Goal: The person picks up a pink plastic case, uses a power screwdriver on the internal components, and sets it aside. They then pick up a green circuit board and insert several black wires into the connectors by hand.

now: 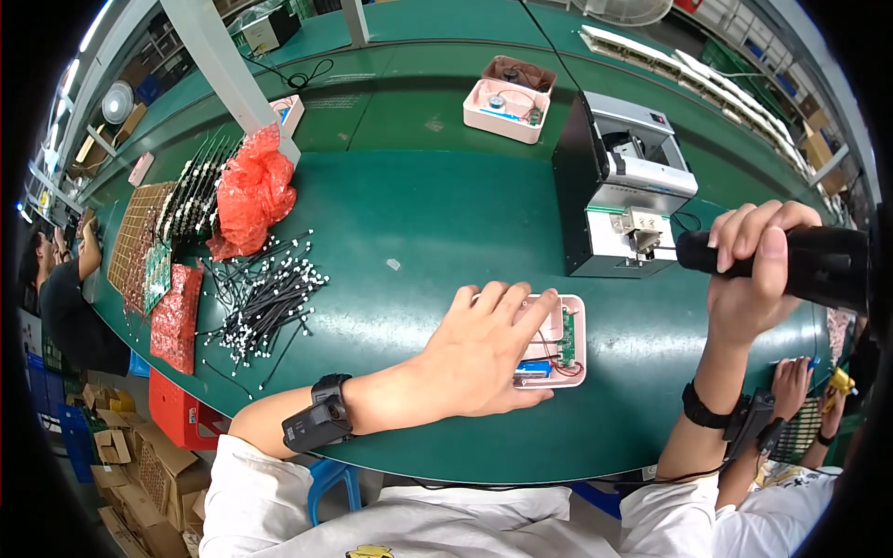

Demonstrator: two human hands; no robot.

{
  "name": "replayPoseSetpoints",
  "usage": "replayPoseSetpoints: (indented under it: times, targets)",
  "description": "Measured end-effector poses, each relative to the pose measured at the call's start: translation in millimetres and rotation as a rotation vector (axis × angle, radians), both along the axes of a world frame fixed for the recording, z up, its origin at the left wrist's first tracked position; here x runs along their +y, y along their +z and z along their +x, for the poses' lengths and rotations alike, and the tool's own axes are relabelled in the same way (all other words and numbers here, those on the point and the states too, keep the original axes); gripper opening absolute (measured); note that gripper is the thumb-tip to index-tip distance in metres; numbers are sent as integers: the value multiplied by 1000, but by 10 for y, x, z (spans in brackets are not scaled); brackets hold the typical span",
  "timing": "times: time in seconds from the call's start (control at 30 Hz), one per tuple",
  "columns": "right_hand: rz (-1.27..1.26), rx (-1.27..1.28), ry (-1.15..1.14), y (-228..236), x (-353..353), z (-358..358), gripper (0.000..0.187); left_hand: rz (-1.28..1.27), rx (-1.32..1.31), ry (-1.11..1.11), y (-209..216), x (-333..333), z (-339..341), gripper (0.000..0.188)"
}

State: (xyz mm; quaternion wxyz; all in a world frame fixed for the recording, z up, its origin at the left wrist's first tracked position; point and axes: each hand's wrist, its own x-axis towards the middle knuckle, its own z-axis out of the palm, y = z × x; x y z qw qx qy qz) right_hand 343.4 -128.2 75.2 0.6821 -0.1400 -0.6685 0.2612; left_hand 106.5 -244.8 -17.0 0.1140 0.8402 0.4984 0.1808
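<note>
My left hand (pixel 479 358) spans a pale pink plastic case (pixel 579 353) on the bench, fingers over its far rim and thumb at the near side. Inside the case show a green circuit board (pixel 568 337), a blue battery (pixel 533 369) and thin wires; my hand hides its left part. Off to the right, my right hand (pixel 758 270) is wrapped round a black electric screwdriver (pixel 833 265), held nearly level. Its thin tip points left, at the front of a black and grey screw feeder (pixel 581 209); whether it touches is too small to tell.
Black cables with white connectors (pixel 270 302) lie in a heap at left, beside red bubble wrap (pixel 256 195) and a stack of circuit boards (pixel 191 200). Another open pink case (pixel 507 112) stands at the back. Co-workers sit at far left and close on my right.
</note>
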Motion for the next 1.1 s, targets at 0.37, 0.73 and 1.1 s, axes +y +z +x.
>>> replayPoseSetpoints:
  times: [0.37, 0.73, 1.1]
  targets:
    - [-282, -5, 277, -44, -295, -165, 28, 3, 4, 35, -49, -5, 5, 101]
    - [-472, -22, 445, -383, -727, -274, 40, -48, -1, 38, -19, 25, 24, 102]
    - [-547, -67, 350, -348, -846, -382, 51, -46, 6, 27, 5, 3, 41, 101]
